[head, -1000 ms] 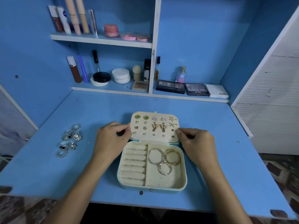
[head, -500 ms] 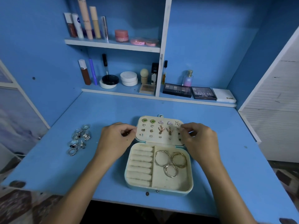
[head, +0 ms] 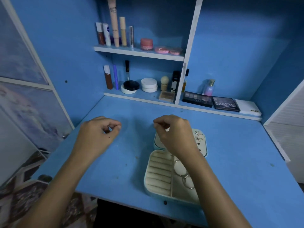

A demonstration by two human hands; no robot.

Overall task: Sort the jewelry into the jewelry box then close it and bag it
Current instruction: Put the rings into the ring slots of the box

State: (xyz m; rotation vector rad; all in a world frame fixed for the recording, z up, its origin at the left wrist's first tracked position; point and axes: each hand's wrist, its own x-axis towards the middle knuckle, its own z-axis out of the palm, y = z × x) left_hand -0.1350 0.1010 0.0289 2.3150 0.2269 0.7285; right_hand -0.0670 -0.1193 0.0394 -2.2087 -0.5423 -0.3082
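Note:
The cream jewelry box (head: 146, 180) lies open near the desk's front edge. Its padded ring rolls (head: 158, 171) hold nothing, and gold hoops (head: 189, 182) lie in the right compartment, partly under my right forearm. Starfish earrings (head: 198, 136) show on the lid (head: 203, 148); the other earrings are hidden. My right hand (head: 174, 134) hovers over the lid with fingers curled, and I see nothing in them. My left hand (head: 97, 135) hangs above the desk left of the box, thumb meeting curled fingers, nothing visible between them. The loose silver rings are out of sight.
The blue desk (head: 115, 170) has cosmetics on its rear shelves (head: 139, 53), and eyeshadow palettes (head: 225, 104) and a perfume bottle (head: 209, 87) at the back right. A white panel (head: 286, 129) bounds the right side, a patterned wall the left.
Both hands have let go of the lid's edges and risen. My left hand has moved left, over where the silver rings lay. The view has swung left.

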